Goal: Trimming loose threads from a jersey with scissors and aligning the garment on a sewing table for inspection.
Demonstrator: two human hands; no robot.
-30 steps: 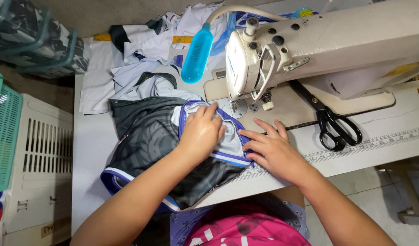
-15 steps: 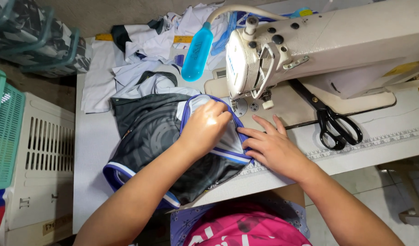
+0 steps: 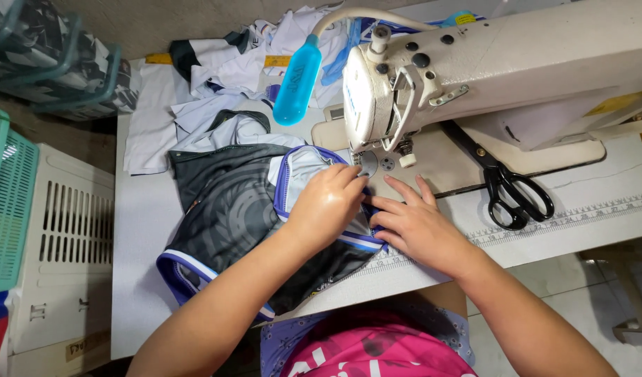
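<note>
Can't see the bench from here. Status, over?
Left hand flat on dark garment. Right hand beside it, at the edge. Scissors lie apart, right.

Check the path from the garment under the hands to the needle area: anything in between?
Nothing visible does. The left hand and right hand press the dark garment flat, its blue-trimmed edge lying right by the presser foot of the sewing machine. The scissors lie off to the right, apart.
</note>
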